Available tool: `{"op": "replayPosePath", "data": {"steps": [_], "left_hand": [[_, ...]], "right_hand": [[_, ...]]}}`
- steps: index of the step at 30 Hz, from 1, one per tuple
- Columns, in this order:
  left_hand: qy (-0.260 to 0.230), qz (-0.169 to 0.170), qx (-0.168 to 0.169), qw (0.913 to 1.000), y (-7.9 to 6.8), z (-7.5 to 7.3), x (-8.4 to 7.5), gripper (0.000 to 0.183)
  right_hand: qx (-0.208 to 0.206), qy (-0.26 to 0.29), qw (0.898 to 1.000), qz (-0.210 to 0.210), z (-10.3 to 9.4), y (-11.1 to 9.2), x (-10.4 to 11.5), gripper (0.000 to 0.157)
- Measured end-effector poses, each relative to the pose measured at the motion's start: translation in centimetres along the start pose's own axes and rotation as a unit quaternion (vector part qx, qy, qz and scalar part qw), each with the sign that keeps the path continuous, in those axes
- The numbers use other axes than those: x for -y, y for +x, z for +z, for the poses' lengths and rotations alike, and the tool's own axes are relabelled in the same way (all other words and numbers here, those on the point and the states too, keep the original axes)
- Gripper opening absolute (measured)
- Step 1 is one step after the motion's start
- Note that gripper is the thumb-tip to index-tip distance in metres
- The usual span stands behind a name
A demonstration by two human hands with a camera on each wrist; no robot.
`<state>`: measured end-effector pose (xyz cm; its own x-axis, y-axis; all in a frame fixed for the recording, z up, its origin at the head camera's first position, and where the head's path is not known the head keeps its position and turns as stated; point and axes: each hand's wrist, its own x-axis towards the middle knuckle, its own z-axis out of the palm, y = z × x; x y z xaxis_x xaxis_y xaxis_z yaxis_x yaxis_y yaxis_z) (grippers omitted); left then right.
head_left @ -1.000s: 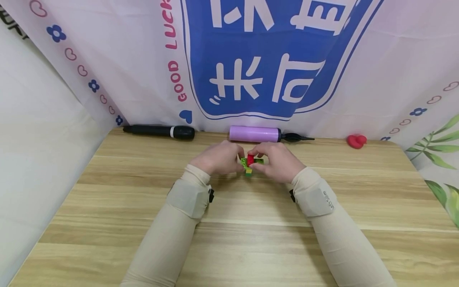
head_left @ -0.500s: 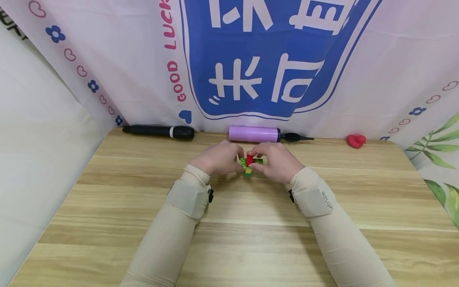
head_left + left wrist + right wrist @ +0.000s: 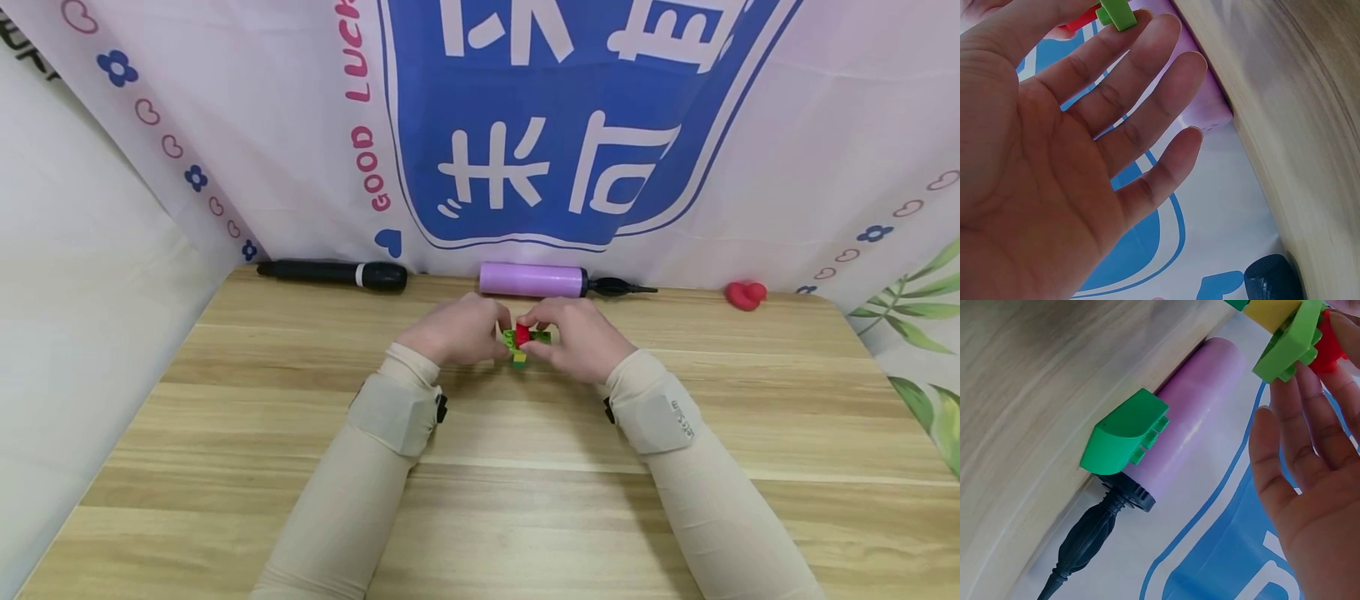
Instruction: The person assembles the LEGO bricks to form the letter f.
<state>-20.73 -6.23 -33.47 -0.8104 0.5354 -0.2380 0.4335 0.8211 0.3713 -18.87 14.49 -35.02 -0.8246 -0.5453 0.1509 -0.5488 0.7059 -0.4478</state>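
Observation:
My left hand [image 3: 465,331] pinches one end of a light green toy brick [image 3: 1119,14] between thumb and index finger, its other fingers spread. From the other side my right hand [image 3: 585,337] grips a red brick [image 3: 522,335] on the light green brick's studs, thumb toward me. Below the light green brick sit a yellow brick [image 3: 1270,311] and a dark green brick [image 3: 1237,303], forming an upright stack. A separate green curved brick [image 3: 1125,434] lies on the table beyond the stack, partly hidden by the right hand in the head view.
Along the table's [image 3: 480,517] back edge lie a black hand-held tool [image 3: 330,274] with a white band, a purple balloon pump [image 3: 532,280] with a black nozzle, and a red twisted object [image 3: 746,295]. Right behind them hangs a printed cloth [image 3: 300,125].

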Motion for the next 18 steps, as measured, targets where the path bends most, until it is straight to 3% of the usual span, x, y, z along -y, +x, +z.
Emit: {"op": "replayPosePath", "data": {"steps": [18], "left_hand": [[-0.007,-0.003,0.005,1.0000,0.07,0.02,0.03,0.032]], "right_hand": [[-0.008,-0.013,1.000,-0.009,-0.06,-0.04,0.03,0.027]]}}
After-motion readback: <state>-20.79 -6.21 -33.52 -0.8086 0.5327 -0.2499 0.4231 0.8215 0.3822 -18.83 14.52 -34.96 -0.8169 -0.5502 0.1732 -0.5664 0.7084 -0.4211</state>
